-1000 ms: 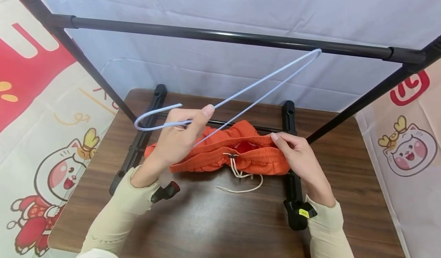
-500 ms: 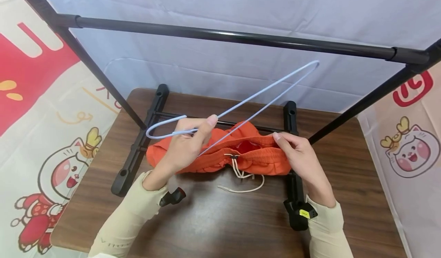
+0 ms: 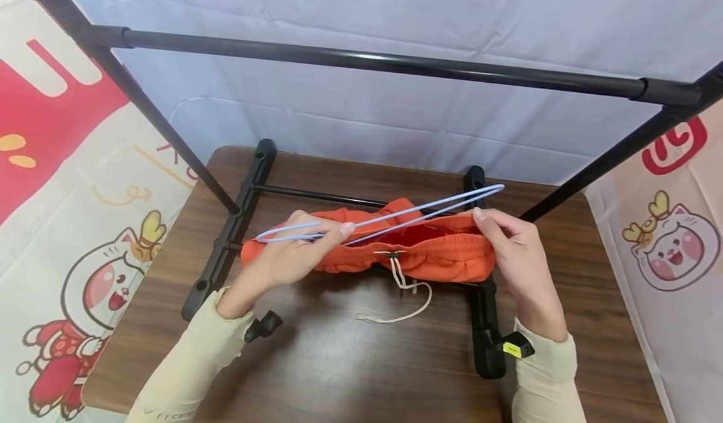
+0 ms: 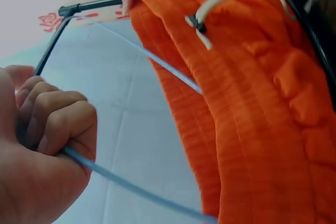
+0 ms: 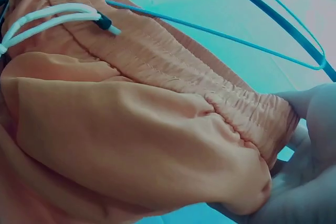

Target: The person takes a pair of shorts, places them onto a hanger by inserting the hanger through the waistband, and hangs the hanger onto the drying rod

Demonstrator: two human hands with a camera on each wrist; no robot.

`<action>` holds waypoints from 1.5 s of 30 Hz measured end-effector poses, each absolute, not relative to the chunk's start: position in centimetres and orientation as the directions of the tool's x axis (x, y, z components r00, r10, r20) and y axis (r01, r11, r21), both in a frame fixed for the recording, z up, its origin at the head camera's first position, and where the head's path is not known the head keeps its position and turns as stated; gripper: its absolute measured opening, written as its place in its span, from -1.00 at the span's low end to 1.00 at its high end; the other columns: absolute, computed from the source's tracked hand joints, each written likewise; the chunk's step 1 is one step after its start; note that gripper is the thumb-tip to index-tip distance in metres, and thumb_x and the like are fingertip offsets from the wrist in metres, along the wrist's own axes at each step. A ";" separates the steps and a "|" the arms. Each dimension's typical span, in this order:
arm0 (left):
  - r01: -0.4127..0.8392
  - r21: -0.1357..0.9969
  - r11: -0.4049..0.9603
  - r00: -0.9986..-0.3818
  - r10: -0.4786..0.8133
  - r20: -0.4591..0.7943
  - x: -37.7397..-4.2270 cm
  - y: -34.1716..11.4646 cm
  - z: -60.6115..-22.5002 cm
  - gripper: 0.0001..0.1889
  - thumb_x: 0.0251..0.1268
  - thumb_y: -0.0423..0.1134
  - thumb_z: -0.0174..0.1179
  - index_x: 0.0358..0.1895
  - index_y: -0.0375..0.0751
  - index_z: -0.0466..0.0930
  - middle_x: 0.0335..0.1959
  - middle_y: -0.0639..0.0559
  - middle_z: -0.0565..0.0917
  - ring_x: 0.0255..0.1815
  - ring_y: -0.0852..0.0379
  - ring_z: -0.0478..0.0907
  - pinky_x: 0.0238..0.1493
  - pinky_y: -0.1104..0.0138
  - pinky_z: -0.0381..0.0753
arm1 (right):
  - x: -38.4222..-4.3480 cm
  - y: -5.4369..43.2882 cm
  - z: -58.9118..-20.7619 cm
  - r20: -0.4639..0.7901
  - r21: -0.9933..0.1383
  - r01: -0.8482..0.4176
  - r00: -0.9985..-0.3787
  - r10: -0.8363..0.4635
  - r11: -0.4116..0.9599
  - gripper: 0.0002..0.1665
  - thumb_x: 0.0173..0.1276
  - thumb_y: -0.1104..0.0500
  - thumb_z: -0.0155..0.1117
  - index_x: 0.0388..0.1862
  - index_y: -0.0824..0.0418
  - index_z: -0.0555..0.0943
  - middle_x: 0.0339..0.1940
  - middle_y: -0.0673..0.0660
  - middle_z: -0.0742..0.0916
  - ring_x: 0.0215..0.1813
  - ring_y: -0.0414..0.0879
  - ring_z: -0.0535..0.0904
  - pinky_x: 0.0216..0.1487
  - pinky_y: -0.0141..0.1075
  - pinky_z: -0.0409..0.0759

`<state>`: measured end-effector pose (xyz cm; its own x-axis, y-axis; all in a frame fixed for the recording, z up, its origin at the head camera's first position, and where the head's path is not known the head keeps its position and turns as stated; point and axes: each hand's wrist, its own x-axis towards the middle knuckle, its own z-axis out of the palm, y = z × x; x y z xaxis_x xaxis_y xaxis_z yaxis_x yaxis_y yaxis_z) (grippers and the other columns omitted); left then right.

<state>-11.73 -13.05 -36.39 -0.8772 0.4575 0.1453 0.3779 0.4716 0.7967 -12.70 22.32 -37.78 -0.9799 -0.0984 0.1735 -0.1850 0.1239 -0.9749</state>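
My left hand [image 3: 296, 250] grips a pale blue wire clothes hanger [image 3: 429, 204] near its hook, with the fingers curled round the wire in the left wrist view. The hanger slants low across a pair of orange drawstring shorts [image 3: 457, 261]; its near wire passes behind the front waistband, while its right tip lies above the back edge. My right hand [image 3: 519, 247] pinches the right end of the elastic waistband [image 5: 231, 98], and the waist gapes. A cream drawstring [image 3: 402, 278] with a dark toggle hangs from the front. The lower part of the shorts is hidden.
A black rack stands on the wooden table [image 3: 361, 373], its top bar [image 3: 367, 59] crossing above the hands. Its left foot [image 3: 226, 241] and right foot [image 3: 487, 341] flank the shorts. A pale cloth backdrop [image 3: 350, 115] hangs behind.
The hanger's right end has swung down from near the top bar to just above the waistband. My right hand has drawn the waistband slightly right, and the waist opening looks wider.
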 end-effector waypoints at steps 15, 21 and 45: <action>0.307 0.765 0.566 -0.859 0.510 -0.033 -10.9 -13.8 -36.5 -0.41 0.58 0.11 0.10 -0.69 0.04 0.17 -0.74 0.26 0.12 -0.64 0.30 -0.01 -0.53 0.38 0.02 | -11.9 22.3 -37.1 0.338 -0.826 -0.256 -0.938 0.078 0.503 -0.94 0.37 0.28 0.49 -0.27 0.28 0.84 -0.33 -0.39 0.76 -0.26 -0.41 0.66 -0.27 -0.62 0.55; 0.326 0.767 0.552 -0.832 0.554 -0.045 -10.7 -13.3 -36.2 -0.42 0.61 0.08 0.11 -0.68 0.05 0.19 -0.74 0.27 0.13 -0.66 0.29 -0.02 -0.53 0.40 0.03 | -11.5 21.7 -36.5 0.418 -0.829 -0.301 -0.893 0.166 0.471 -0.92 0.39 0.28 0.48 -0.23 0.27 0.86 -0.27 -0.35 0.80 -0.23 -0.40 0.71 -0.25 -0.63 0.62; 0.486 0.733 0.476 -0.811 0.558 0.175 -12.1 -11.1 -34.9 -0.39 0.58 0.10 0.18 -0.72 0.03 0.24 -0.73 0.25 0.12 -0.66 0.30 0.02 -0.59 0.36 0.08 | -11.0 19.1 -35.5 0.473 -0.744 -0.484 -0.869 -0.148 0.461 -0.88 0.33 0.27 0.54 -0.22 0.07 0.89 -0.24 0.04 0.89 -0.19 -0.34 0.77 -0.15 -0.53 0.66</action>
<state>-12.14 -11.05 -34.91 -0.8110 0.5581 0.1753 0.4860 0.4759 0.7330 -11.04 19.07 -35.53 -0.8687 -0.1481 0.4727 -0.4835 0.4608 -0.7442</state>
